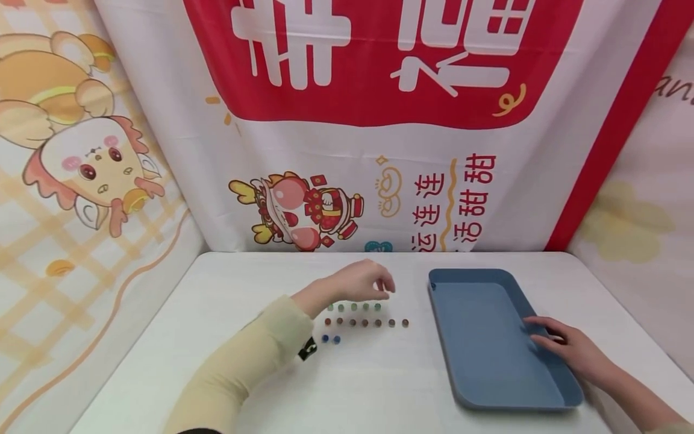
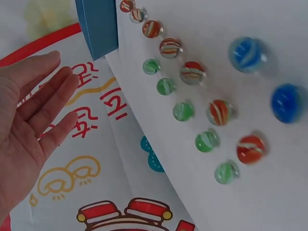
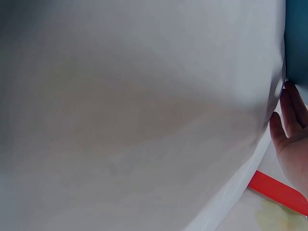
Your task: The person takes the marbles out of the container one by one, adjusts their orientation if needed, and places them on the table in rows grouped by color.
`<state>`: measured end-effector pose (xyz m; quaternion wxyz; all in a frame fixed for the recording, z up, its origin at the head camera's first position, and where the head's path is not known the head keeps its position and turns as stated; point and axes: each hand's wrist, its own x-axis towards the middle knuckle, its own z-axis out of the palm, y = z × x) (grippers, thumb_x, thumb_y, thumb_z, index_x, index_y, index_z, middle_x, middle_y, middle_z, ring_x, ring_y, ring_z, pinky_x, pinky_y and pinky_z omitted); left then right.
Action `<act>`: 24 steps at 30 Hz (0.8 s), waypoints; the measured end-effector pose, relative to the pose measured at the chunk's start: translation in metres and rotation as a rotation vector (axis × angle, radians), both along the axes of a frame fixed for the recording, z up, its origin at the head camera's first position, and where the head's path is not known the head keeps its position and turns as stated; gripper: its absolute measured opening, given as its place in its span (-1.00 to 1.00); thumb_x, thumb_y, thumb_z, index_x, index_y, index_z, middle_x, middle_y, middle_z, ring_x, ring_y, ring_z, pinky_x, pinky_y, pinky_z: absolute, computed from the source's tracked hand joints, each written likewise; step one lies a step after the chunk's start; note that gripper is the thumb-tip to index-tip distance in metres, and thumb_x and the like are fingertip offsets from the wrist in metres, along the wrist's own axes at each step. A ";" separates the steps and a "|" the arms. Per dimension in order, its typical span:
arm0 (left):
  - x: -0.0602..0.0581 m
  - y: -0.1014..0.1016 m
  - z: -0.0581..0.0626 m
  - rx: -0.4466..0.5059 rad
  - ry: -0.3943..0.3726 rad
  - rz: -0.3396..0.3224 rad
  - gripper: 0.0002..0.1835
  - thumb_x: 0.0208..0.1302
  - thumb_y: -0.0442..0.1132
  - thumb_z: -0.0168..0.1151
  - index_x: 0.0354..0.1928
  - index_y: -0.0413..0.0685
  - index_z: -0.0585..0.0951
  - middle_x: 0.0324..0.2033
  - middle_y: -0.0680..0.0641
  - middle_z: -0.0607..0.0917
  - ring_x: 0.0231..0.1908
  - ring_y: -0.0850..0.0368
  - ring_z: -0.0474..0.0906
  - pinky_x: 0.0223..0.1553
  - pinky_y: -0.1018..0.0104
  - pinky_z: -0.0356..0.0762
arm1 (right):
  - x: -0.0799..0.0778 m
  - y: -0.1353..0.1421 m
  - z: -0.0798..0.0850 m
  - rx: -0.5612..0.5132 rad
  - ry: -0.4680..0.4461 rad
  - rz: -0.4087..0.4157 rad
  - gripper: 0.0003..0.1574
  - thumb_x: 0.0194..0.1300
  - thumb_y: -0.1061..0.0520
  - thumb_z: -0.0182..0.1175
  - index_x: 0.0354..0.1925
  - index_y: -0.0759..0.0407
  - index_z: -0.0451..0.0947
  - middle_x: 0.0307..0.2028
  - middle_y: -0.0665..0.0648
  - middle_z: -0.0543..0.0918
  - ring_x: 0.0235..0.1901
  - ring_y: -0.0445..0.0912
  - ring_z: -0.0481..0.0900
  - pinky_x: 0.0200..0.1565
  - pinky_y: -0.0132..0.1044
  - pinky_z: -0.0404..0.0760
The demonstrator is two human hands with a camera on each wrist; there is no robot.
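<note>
My left hand (image 1: 362, 282) hovers just above the far side of a row of green glass marbles (image 1: 365, 307), its fingers loosely bent with nothing between them. In the left wrist view its palm and fingers appear relaxed beside the marbles. Nearer me runs a row of red-and-white swirled marbles (image 1: 378, 323), and in front of that lie two blue marbles (image 1: 325, 339). My right hand (image 1: 575, 346) rests at the right rim of a blue tray (image 1: 477, 343), fingers reaching over the edge. In the right wrist view its fingertips (image 3: 290, 103) lie extended against the tray's side.
A small dark blue round thing (image 1: 433, 286) sits in the tray's far left corner. By the left sleeve lies a small black object (image 1: 308, 349) on the white table (image 1: 379, 386). Printed cloth walls (image 1: 336, 138) rise at the back and both sides.
</note>
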<state>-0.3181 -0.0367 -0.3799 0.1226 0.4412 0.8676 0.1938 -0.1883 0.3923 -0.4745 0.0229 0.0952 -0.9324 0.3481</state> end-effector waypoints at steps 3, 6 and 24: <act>-0.010 0.022 -0.001 -0.003 -0.001 -0.005 -0.84 0.27 -0.21 0.33 -0.11 0.06 0.71 -0.28 0.23 0.66 -0.25 0.38 0.53 -0.16 0.47 0.49 | 0.000 0.000 0.000 -0.006 0.008 0.005 -0.51 0.33 0.07 0.26 0.15 0.29 0.51 0.10 0.37 0.54 -0.06 -0.59 0.33 -0.17 -0.52 0.50; -0.019 0.040 -0.002 0.001 -0.007 0.004 -0.83 0.28 -0.20 0.32 -0.10 0.04 0.70 -0.26 0.20 0.66 -0.24 0.35 0.52 -0.18 0.47 0.48 | 0.000 0.001 0.000 -0.017 0.004 0.011 -0.51 0.34 0.08 0.25 0.15 0.31 0.50 0.10 0.39 0.54 -0.05 -0.59 0.34 -0.18 -0.51 0.50; -0.053 0.122 -0.022 0.007 0.053 0.022 -0.76 0.21 -0.30 0.37 -0.06 -0.08 0.70 -0.20 0.08 0.68 -0.22 0.29 0.53 -0.17 0.51 0.46 | -0.001 0.002 0.001 -0.014 -0.039 -0.004 -0.49 0.36 0.08 0.22 0.19 0.29 0.47 0.13 0.37 0.52 -0.04 -0.47 0.40 -0.16 -0.47 0.52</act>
